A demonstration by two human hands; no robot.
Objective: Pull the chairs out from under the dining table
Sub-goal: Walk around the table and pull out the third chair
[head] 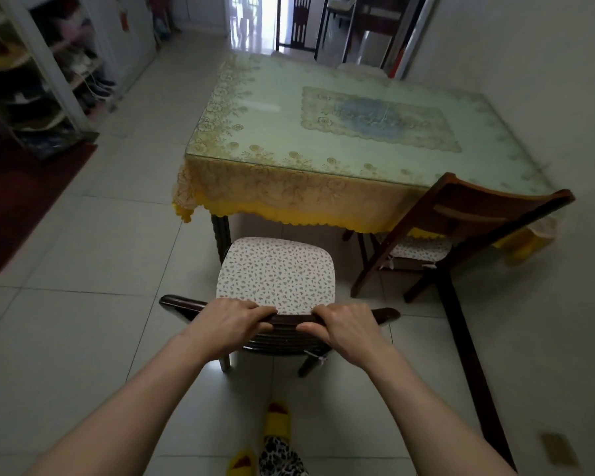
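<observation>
With both hands wrapped over its top rail, the near chair (pixel 275 273) stands on the tiles just clear of the table (pixel 323 139), its floral seat fully out from under the yellow cloth (pixel 289 197). The left hand (pixel 225 321) and right hand (pixel 349 326) sit side by side at the rail's middle, fingers curled over the front and thumbs behind, a hold that likely keeps the pull straight and the legs level. A 2nd chair (pixel 468 218) to the right has its seat partly under the table's edge, so it looks like the next one. Beyond the far edge, 2 pale shapes may be more chairs; I cannot tell.
</observation>
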